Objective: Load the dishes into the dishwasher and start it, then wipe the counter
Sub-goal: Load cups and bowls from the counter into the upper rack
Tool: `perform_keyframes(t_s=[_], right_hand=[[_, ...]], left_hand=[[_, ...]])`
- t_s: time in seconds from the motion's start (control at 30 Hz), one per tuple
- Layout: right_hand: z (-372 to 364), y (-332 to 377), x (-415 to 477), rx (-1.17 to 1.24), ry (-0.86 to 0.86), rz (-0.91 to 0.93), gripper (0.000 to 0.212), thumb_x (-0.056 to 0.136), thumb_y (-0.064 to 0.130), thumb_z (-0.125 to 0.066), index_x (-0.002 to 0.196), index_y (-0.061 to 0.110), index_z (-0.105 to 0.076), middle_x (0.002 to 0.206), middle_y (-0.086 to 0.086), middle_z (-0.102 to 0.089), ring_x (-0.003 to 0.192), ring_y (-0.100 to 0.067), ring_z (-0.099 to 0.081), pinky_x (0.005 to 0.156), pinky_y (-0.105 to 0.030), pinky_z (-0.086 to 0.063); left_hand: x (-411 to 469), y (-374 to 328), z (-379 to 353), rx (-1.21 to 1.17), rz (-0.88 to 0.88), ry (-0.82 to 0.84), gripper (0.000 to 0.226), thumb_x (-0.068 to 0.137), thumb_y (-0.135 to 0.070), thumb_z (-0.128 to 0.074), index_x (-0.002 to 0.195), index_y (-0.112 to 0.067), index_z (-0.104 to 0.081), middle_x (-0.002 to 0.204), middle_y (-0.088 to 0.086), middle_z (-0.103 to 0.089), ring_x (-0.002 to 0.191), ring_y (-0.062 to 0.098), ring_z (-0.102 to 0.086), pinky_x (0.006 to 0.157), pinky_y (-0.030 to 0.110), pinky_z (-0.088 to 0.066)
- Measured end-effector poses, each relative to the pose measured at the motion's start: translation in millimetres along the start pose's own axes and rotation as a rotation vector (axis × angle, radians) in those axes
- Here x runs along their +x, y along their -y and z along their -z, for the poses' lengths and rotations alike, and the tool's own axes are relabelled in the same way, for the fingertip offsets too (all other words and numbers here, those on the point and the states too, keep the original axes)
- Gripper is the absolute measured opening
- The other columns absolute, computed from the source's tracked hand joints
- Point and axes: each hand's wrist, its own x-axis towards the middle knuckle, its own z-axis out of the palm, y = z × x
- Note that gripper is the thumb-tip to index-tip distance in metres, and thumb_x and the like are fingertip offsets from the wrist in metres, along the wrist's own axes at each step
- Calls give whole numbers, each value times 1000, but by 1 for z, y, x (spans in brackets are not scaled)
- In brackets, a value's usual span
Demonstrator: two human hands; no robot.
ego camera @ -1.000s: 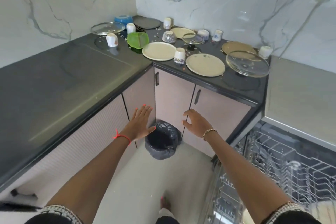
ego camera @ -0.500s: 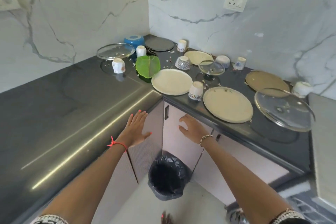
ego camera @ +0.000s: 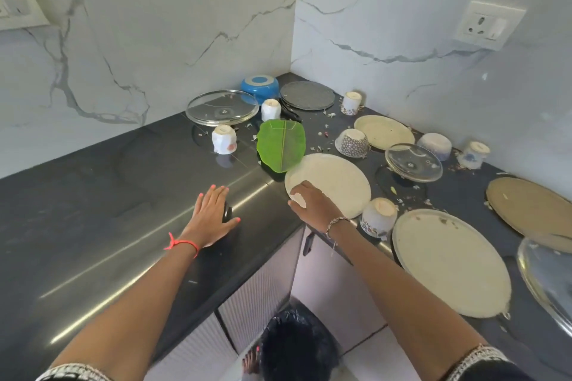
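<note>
Dirty dishes crowd the corner of a dark counter [ego camera: 93,201]. My right hand [ego camera: 312,204] rests on the near rim of a cream plate [ego camera: 337,179], fingers over its edge. Flat on the bare counter to the left lies my left hand [ego camera: 210,216] with straight fingers. A green leaf-shaped plate [ego camera: 280,145] overlaps the cream plate's far side. A bigger cream plate [ego camera: 448,260] sits at the right, an upturned patterned cup [ego camera: 379,219] between the two. The dishwasher is out of view.
Glass lids [ego camera: 221,107] [ego camera: 413,161] [ego camera: 548,288], upturned cups [ego camera: 224,139] [ego camera: 270,110], bowls [ego camera: 353,142] [ego camera: 259,86], a brown plate [ego camera: 532,210] and food crumbs spread over the corner. A bin with a black bag [ego camera: 297,346] stands on the floor below. Marble walls close the corner.
Both hands rose from in front of the cabinets to the counter. The left hand settled flat on it and the right hand reached the cream plate's rim. The view moved closer to the corner.
</note>
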Motion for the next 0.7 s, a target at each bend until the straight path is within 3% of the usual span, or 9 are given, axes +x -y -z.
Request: perform_keyframes(t_s=[0.27, 0.5, 0.57, 0.63, 0.7], right_hand=[[-8, 24, 122, 18, 89, 19, 35, 95, 25, -49, 122, 2, -51, 123, -12, -49, 109, -29, -52, 92, -36, -42], [-35, 71, 217, 172, 47, -192, 53, 91, 39, -53, 121, -4, -45, 126, -20, -47, 117, -33, -47, 95, -37, -36], [-45, 84, 238, 175, 19, -230, 59, 88, 43, -57, 121, -5, -43, 126, -21, -47, 117, -34, -47, 96, -37, -36], [-53, 98, 255, 150, -14, -268, 69, 85, 48, -59, 126, -4, -39, 130, -20, -45, 120, -34, -46, 99, -37, -36], [-59, 108, 269, 146, -42, -314, 78, 82, 52, -61, 130, -4, -36, 133, -19, -43, 122, -33, -45, 98, -37, -38]], left_hand=[[76, 56, 17, -6, 128, 16, 79, 92, -48, -49, 149, -9, -12, 158, 2, -7, 145, 17, 8, 117, 38, 6], [124, 98, 17, -8, 207, 37, 83, 90, -57, -43, 150, -11, -9, 159, 1, 1, 145, 15, 10, 118, 41, 5], [130, 103, 14, 23, 227, 61, 89, 87, -67, -35, 151, -12, -6, 158, 1, 6, 145, 15, 13, 117, 42, 8], [132, 105, 11, 93, 232, 69, 101, 75, -79, -11, 151, -13, -2, 158, 1, 10, 144, 15, 14, 115, 42, 10], [132, 105, 7, 145, 225, 55, 108, 65, -78, 5, 151, -12, -1, 158, 2, 11, 144, 15, 14, 115, 43, 10]])
